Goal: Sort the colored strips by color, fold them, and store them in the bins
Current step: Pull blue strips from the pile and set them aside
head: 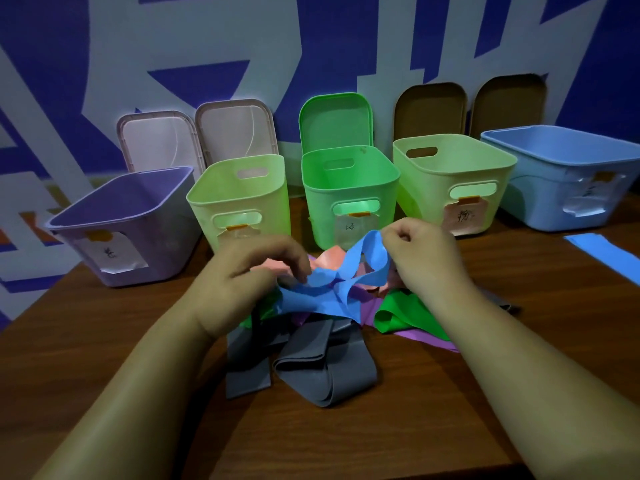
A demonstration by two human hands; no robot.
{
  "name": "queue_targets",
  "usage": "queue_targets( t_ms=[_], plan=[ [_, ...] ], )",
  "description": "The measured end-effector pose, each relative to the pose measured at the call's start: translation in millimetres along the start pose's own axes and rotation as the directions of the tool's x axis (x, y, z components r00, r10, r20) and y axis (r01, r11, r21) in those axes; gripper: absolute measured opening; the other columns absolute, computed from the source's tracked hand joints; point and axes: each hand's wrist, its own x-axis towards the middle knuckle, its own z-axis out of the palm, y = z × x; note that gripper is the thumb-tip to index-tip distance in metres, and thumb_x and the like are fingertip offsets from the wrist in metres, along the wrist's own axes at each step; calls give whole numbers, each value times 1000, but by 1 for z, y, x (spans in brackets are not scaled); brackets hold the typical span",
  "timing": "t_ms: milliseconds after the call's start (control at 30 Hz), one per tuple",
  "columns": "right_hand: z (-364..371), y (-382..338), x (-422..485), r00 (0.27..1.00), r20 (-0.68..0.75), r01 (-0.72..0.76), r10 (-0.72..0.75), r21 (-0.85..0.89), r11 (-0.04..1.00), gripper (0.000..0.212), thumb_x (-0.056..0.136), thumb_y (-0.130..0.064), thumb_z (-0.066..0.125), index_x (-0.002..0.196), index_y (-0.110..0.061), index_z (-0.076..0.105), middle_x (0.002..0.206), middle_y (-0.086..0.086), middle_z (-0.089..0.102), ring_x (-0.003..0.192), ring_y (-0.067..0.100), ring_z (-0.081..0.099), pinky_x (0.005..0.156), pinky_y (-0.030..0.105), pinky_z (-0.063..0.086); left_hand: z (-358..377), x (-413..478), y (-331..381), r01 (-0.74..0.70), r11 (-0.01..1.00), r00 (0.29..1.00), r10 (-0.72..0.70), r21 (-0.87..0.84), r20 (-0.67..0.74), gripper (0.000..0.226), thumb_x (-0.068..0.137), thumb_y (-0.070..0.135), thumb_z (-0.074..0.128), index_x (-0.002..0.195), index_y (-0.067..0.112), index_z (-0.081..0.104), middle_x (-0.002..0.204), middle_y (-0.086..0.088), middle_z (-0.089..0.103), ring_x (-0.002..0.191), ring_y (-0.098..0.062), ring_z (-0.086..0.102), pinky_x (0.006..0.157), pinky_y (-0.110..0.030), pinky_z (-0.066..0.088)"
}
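Both hands pinch one blue strip (332, 289): right hand (422, 258) lifts its upper loop, left hand (256, 275) grips the lower end above the mixed pile (332, 327) on the tabletop (381, 427). Sorting step; next, likely untwist, fold, and carry to the blue bin (568, 181), far right.

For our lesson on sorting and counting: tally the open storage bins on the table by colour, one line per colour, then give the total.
Purple bin: 1
Pale yellow-green bins: 2
Bright green bin: 1
Blue bin: 1
Total: 5
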Motion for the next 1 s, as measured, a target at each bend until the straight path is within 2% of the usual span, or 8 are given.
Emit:
queue_targets(
  t_ms=[100,200,267,367,600,700,800,1000],
  plan=[
    [0,-2,-3,1000,15,6,-7,60,998,23,102,-23,62,83,-19,74,79,-8,71,72,10,62,59,25,43,0,9,0,111,989,991,-117,-97,-64,44,73,-1,41,96,15,75,99,0,76,102,-20,70,90,-38,57],
    [0,-3,-3,1000,9,5,-6,96,995,22,102,-23,62,85,-19,76,76,-7,71,69,12,62,59,26,42,-3,27,-5,215,973,975,-219,90,46,45,93,-4,52,108,31,75,106,14,74,104,-5,69,92,-37,60],
    [-1,-4,-3,1000,6,10,-11,121,993,21,102,-22,62,87,-19,77,78,-7,73,70,15,66,60,28,46,-7,41,-8,131,956,968,-180,264,172,36,99,9,66,116,40,74,114,19,71,105,-1,66,89,-29,56],
    [-1,-5,-5,999,27,15,-19,139,990,21,102,-23,61,89,-21,77,78,-5,74,71,21,70,61,29,52,-7,56,-10,61,940,943,-165,337,289,25,96,30,77,117,44,75,114,21,68,103,-2,65,85,-25,53],
    [-2,-3,-6,998,60,2,-11,143,990,22,105,-25,61,91,-20,77,81,-6,73,72,16,68,60,27,51,5,69,-17,27,878,917,-212,477,339,8,95,37,76,101,42,73,105,22,68,95,3,62,87,-34,56],
    [-1,-1,-5,997,75,5,-16,155,988,23,104,-25,61,88,-20,77,78,-5,73,71,14,67,60,27,50,-1,71,-10,88,892,943,-218,444,251,6,99,29,71,102,35,70,95,14,73,84,0,66,80,-32,58],
    [-1,-3,-7,994,106,6,-22,146,989,25,105,-29,61,87,-22,76,75,-4,72,71,13,66,60,27,48,-20,81,2,46,896,997,-72,442,41,9,99,24,72,102,32,71,92,17,72,86,3,65,77,-21,51],
    [-4,-13,-12,982,188,-30,-14,232,972,45,109,-50,51,88,-17,72,74,10,71,73,32,66,57,31,37,-62,119,52,23,893,972,86,450,-220,7,98,24,73,102,30,74,83,18,69,77,6,63,73,-25,52]
  ],
)
